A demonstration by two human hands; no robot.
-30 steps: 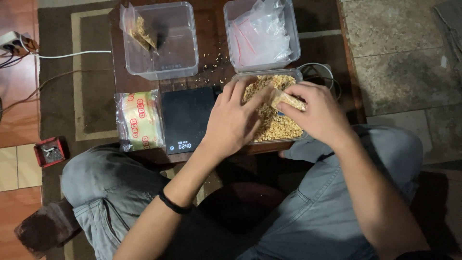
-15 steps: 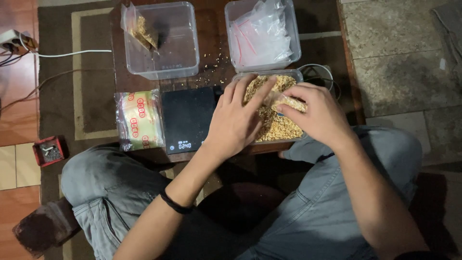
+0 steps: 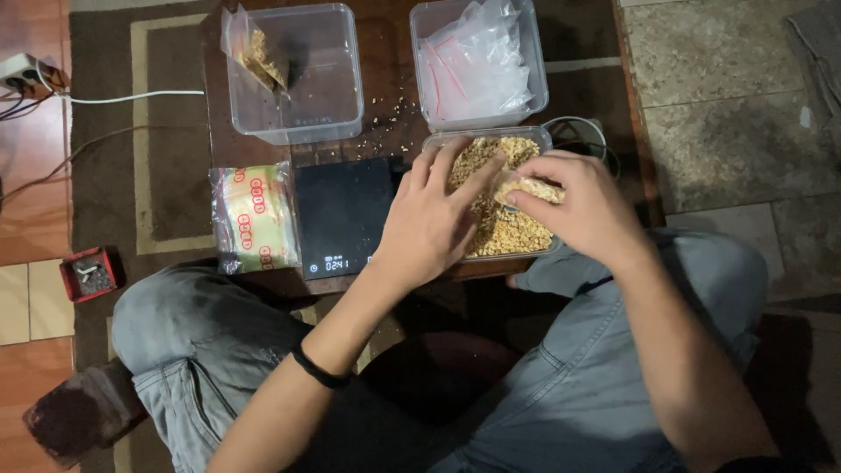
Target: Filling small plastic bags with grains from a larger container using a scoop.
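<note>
A clear tub [image 3: 438,140] full of tan crumbly granules [image 3: 504,229] stands on the low dark wooden table. My right hand [image 3: 585,210] is over the tub, fingers closed on a small clear bag [image 3: 530,187] partly filled with the granules. My left hand [image 3: 434,223] lies over the tub's left side, fingers spread, its fingertips reaching toward the bag's mouth and touching the granules. A black digital scale [image 3: 342,215] with a lit display sits just left of my left hand.
A clear tub with one filled bag [image 3: 293,74] stands at the back left. Another tub [image 3: 477,61] holds empty clear bags. A yellow-green packet [image 3: 254,217] lies left of the scale. A small red tray [image 3: 88,273] and a power strip [image 3: 26,77] are on the floor.
My left-hand fingers have shifted slightly toward the bag. Otherwise the hands stay over the tub.
</note>
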